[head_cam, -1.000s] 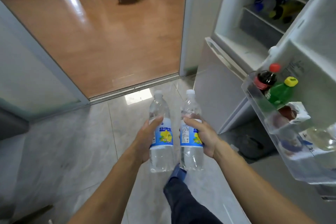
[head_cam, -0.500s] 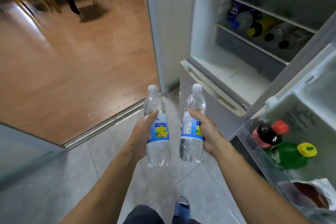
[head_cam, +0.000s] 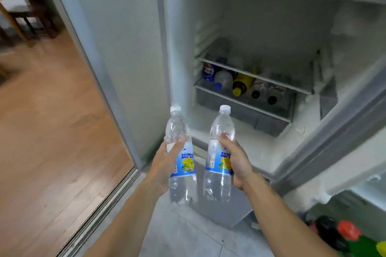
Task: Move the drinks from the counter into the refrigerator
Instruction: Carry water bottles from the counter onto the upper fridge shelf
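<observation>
I hold two clear water bottles with blue and yellow labels and white caps, both upright, side by side. My left hand grips the left bottle around its label. My right hand grips the right bottle the same way. Both are just in front of the open refrigerator, below its white bottom floor. On a shelf deeper inside lie several drinks on their sides, caps toward me.
The open fridge door swings out at right; its lower rack holds a red-capped dark bottle and a green bottle. A frosted sliding door stands left of the fridge. Wooden floor lies beyond the track.
My view has turned right and moved closer to the fridge, so its interior now fills the frame. Both bottles have risen toward the opening, still held the same way.
</observation>
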{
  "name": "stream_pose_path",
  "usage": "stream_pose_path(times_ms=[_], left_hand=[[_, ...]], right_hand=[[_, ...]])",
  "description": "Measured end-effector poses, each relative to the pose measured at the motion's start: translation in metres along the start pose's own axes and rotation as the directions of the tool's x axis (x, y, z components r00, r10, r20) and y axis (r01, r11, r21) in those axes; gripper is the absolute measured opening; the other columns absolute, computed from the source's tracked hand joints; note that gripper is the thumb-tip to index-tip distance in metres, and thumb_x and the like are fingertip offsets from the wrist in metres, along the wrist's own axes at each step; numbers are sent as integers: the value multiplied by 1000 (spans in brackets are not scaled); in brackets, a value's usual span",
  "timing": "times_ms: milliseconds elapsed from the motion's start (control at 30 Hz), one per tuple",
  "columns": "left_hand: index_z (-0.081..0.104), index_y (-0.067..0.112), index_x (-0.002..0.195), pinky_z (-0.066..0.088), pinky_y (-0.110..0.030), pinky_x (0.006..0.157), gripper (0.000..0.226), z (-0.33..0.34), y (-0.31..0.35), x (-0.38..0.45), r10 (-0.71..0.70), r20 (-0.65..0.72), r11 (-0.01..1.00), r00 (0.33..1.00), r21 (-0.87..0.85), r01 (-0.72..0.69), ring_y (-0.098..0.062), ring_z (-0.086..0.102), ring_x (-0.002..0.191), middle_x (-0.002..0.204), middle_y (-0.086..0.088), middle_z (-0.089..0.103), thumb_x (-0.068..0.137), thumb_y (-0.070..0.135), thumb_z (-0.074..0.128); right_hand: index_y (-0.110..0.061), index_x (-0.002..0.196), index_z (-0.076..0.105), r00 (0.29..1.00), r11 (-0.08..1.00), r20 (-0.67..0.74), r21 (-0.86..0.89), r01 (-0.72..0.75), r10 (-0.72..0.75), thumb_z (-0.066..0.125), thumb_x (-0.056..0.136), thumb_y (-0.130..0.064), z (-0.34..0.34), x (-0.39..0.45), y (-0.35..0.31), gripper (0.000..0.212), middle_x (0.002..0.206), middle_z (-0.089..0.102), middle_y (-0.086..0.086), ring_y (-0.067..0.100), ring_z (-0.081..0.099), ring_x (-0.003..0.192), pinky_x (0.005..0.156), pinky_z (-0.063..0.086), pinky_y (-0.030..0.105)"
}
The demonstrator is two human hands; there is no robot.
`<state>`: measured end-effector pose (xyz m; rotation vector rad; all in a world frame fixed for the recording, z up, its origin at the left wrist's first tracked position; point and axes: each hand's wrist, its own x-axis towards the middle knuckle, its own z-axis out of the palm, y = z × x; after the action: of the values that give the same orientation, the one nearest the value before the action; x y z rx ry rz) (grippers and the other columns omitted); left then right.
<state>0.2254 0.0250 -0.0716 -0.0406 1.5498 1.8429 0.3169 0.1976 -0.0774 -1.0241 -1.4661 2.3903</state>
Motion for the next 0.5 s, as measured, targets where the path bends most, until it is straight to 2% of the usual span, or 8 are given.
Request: stream_pose_path(times_ms=[67,133,200,233,300,400,500], left_hand=[[60,28,111,59,-40,64,65,1,28,25,27,47,999,999,35,-28,-30,75,76,91,-9,76,58,61,81],[65,30,99,59,-42,65,45,5,55,52,72,74,997,995,36,-75,-30,74,71,85,-9,75,59,48,77],[66,35,89,59,-44,70,22,15,79,75,125,120,989,985,61,-133,-27,74,74,86,-7,75,69,39,74],[65,36,90,59,-42,68,17,21,90,86,161,146,982,976,74,-173,-26,75,75,88,-6,75,76,34,74],[61,35,98,59,-33,59,19,37,113,108,243,197,960,950,89,-264,-22,76,77,89,-3,76,84,29,73],[54,36,102,56,-23,56,26,65,148,141,354,253,904,900,152,-399,-12,75,77,87,6,76,86,31,74],[55,23,109,59,-27,60,32,95,180,168,414,272,867,869,173,-467,-12,75,76,91,0,74,85,30,75]], right_hand=[[-19,119,57,999,1000,-39,-4,31,-31,78,72,-36,10,14,-17,54,83,74,8,23,73,70,62,58,37],[-19,118,55,992,995,-89,-48,90,-94,77,78,-31,21,27,-38,47,81,76,4,22,75,71,60,59,37],[-29,117,55,970,975,-141,-138,177,-196,80,70,-37,32,37,-63,54,89,77,-3,18,76,79,64,60,35],[-34,115,56,949,953,-169,-196,232,-266,80,65,-41,36,41,-75,56,94,77,-6,16,76,82,68,60,34],[-40,109,57,892,901,-212,-271,340,-400,81,66,-43,43,52,-99,50,97,75,-9,11,75,86,74,59,33],[-40,110,54,792,834,-279,-290,470,-544,82,79,-31,46,76,-139,43,104,72,-8,8,73,88,75,58,28],[-36,114,52,693,767,-329,-271,582,-642,81,81,-26,44,102,-181,44,114,69,-3,12,71,96,80,59,30]])
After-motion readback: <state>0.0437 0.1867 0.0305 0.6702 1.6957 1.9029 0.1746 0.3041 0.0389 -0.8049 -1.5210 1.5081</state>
